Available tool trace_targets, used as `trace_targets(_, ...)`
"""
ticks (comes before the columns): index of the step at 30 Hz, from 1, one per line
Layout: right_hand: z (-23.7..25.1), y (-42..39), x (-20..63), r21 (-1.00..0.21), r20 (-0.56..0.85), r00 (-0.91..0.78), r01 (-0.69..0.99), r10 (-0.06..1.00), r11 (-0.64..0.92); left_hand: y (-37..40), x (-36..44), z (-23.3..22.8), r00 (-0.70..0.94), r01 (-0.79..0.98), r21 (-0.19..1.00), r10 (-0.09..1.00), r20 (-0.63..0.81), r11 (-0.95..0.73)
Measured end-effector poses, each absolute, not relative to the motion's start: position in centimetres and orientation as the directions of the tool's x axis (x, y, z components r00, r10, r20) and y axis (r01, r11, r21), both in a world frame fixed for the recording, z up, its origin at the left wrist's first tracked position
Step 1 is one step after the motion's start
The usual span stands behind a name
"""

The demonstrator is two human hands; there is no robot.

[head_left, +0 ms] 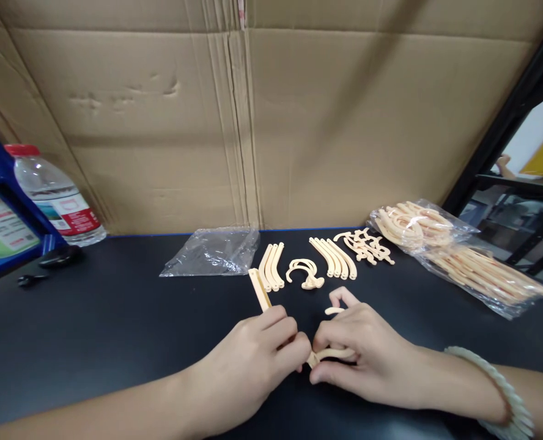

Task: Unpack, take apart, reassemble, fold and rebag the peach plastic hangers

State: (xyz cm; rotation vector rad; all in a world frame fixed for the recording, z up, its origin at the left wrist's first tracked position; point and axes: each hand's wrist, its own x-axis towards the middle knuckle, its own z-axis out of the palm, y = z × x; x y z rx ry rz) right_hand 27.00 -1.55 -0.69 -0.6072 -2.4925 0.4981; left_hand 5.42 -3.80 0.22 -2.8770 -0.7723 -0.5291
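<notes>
The left hand (253, 357) has its fingers curled tightly around a beige grooved bar (259, 289), whose holed upper end juts out beyond the knuckles. Just beside it, the right hand (372, 354) pinches a beige curved hook (334, 354) between thumb and fingers; the hook's flat end lies in the narrow gap between the hands. Whether bar and hook touch there cannot be told, as the left fingers hide the spot. Another beige curved tip (334, 311) shows under the right hand's raised finger. A pale beaded bracelet (496, 385) circles the right wrist, behind the fingers.

Past the fingertips, on the black worktop (129, 342), lie three bent beige bars (271, 267) just beyond the held bar, then loose hooks (304, 272) ahead of the gap between the hands. Four more bent bars (333, 258) and a heap of small knobbed pieces (365, 245) lie beyond the right fingers. Farther right are two filled clear bags, one of long bars (487, 275), one of curved pieces (413, 226). A flat clear plastic bag (211, 252) lies beyond the left fingers; a red-capped water bottle (55, 195) stands tilted in view well to their left. Farthest off rises brown cardboard (161, 122).
</notes>
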Motion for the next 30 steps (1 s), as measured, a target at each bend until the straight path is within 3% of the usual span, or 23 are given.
trace_targets(3, -0.3, -1.6, 26.6, -0.599, 0.302, -0.737, 0.347, 0.605, 0.721, -3.9, 5.3, 0.3, 0.803, 0.489, -0.032, 0.435, 0.407, -0.872)
trace_targets(7, 0.4, -0.5, 26.9, -0.893, 0.172, -0.606, 0.236, 0.777, 0.382, -4.1, 5.2, 0.7, 0.817, 0.473, -0.226, 0.328, 0.474, -0.852)
trace_targets(9, 0.6, 0.3, 27.4, -0.953, 0.165, -0.526, 0.132, 0.834, 0.271, -3.9, 5.1, 1.0, 0.845, 0.437, -0.29, 0.278, 0.457, -0.851)
trace_targets(12, 0.7, 0.9, 27.9, -0.947, 0.249, -0.477, 0.062, 0.843, 0.315, -3.0, 4.4, 1.4, 0.858, 0.412, -0.22, 0.294, 0.421, -0.884)
trace_targets(17, 0.6, 0.7, 27.6, -0.889, 0.307, -0.467, 0.172, 0.829, 0.425, -0.7, 2.3, 1.7, 0.742, 0.551, -0.015, 0.482, 0.466, -0.835)
trace_targets(23, 0.8, 1.0, 27.6, -0.834, 0.383, -0.445, 0.21, 0.809, 0.51, 0.9, 1.1, 0.8, 0.656, 0.707, -0.074, 0.614, 0.439, -0.703)
trace_targets(30, 0.7, 1.5, 28.2, -0.706, 0.51, -0.426, 0.289, 0.747, 0.646, 1.0, 1.3, 0.3, 0.541, 0.807, -0.035, 0.713, 0.447, -0.59)
